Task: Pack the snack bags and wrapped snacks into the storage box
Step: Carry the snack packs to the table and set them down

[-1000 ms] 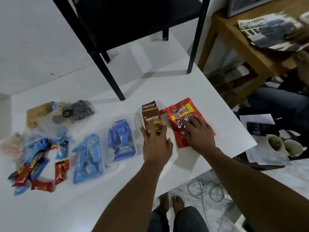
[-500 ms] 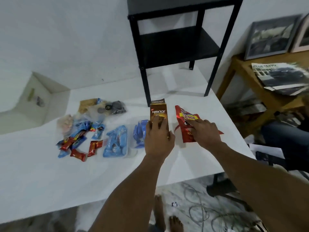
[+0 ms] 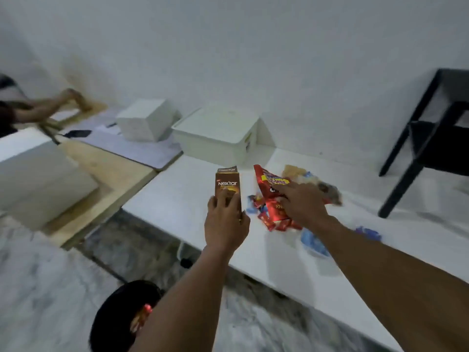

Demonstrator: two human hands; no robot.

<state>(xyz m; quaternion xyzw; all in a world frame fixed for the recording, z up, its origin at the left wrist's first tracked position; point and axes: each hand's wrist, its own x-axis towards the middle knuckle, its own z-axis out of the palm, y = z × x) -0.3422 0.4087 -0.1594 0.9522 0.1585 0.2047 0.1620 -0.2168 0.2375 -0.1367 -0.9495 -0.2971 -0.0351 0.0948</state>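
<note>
Here, left hand (image 3: 225, 224): grips brown Nextar box (image 3: 227, 185), lower half hidden.
right hand (image 3: 302, 204): pinches red snack bag (image 3: 271, 189), covering blurred wrapped snacks (image 3: 269, 222).

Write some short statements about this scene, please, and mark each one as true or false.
1. The left hand holds a brown box upright. True.
2. The right hand is empty. False: it grips a red bag.
3. The storage box has its lid on. True.
4. The red bag lies inside the storage box. False: it is in the right hand, above the table.
5. Small wrapped snacks lie on the table. True.
</note>
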